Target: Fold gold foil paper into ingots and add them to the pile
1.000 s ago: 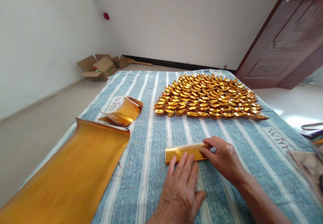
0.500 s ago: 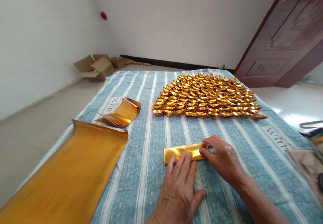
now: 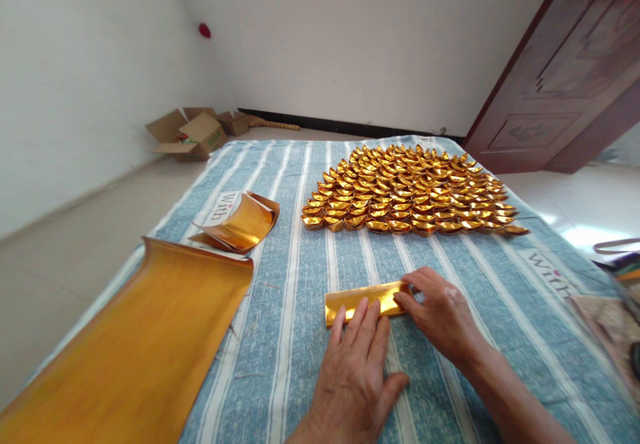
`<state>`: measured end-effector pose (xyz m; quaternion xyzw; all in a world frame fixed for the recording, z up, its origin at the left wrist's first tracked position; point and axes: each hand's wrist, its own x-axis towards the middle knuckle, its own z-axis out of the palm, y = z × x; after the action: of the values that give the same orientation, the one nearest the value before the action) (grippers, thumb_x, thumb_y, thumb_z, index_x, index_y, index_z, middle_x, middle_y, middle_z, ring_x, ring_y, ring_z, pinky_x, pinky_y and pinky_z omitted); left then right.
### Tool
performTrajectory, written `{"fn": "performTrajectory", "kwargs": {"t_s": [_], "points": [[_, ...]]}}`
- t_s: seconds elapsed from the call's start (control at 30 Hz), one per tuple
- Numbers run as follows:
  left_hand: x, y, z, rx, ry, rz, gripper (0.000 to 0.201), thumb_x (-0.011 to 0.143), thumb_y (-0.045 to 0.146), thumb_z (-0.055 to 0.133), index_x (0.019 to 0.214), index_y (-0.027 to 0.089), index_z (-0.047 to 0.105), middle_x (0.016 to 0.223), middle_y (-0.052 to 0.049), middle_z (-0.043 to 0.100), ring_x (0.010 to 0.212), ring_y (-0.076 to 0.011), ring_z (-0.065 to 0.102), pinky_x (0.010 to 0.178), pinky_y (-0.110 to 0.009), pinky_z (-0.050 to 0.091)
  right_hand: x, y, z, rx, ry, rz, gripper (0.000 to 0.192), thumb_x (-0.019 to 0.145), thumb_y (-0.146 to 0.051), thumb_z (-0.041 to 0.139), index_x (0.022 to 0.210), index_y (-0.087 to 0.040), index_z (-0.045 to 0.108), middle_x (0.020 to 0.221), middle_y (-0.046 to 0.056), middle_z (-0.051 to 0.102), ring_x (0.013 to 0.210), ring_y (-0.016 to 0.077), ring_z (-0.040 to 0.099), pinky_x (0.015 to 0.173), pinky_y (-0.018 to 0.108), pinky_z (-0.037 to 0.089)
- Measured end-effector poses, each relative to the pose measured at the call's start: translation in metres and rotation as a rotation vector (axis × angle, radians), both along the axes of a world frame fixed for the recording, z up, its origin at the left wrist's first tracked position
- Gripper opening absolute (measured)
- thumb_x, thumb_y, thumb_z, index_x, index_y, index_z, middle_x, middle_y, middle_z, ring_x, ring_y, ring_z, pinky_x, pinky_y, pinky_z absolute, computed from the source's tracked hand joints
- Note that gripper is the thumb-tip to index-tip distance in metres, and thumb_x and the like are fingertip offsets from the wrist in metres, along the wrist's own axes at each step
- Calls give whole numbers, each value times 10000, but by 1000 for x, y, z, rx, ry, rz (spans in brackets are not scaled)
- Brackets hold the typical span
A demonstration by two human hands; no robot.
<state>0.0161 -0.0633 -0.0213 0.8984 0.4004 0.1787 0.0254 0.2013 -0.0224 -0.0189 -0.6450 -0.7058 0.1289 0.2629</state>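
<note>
A folded strip of gold foil paper (image 3: 363, 299) lies flat on the blue striped cloth (image 3: 300, 337) in front of me. My left hand (image 3: 357, 381) lies flat with its fingertips pressing the strip's near edge. My right hand (image 3: 440, 314) pinches the strip's right end between thumb and fingers. Beyond it, several rows of folded gold paper ingots (image 3: 407, 191) cover the far middle of the cloth.
A large sheet of gold paper (image 3: 140, 344) hangs over the near left edge. A curled stack of smaller gold sheets (image 3: 240, 227) lies beside it. Cardboard boxes (image 3: 193, 134) sit on the floor at the far left; a brown door (image 3: 565, 77) stands at the right.
Both hands stay on the gold strip and have shifted only slightly; the view has tilted a little.
</note>
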Motion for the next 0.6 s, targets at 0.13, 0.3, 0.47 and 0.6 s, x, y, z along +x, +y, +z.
{"fn": "performTrajectory", "kwargs": {"t_s": [0.13,0.3,0.47,0.6], "points": [[0,0,-1,-28,-38,13,512,855,454,585,1236,113,554,1353,-174,524,1251,-352,485,979,-576,449,0,0,0,14,-12,3,84,825,-256,557,769,-213,602,768,28,595,755,188,571,721,312,433],[1,0,-2,-45,-38,9,527,854,441,591,1247,94,542,1359,-184,515,1250,-364,482,964,-598,452,-1,-1,0,12,-33,-6,72,825,-243,556,776,-214,601,774,25,593,761,187,572,730,312,431],[1,0,-1,-64,-28,8,531,845,428,603,1258,102,531,1362,-178,514,1262,-360,472,977,-596,441,-1,-1,0,6,-52,-6,71,835,-242,554,785,-220,599,791,26,595,771,187,572,734,308,425],[1,0,0,-64,7,5,531,830,385,624,1263,94,522,1365,-189,506,1263,-365,468,965,-598,449,-3,-2,2,-7,-84,-7,100,839,-218,557,742,-217,577,776,25,590,760,182,568,722,300,415]]}}
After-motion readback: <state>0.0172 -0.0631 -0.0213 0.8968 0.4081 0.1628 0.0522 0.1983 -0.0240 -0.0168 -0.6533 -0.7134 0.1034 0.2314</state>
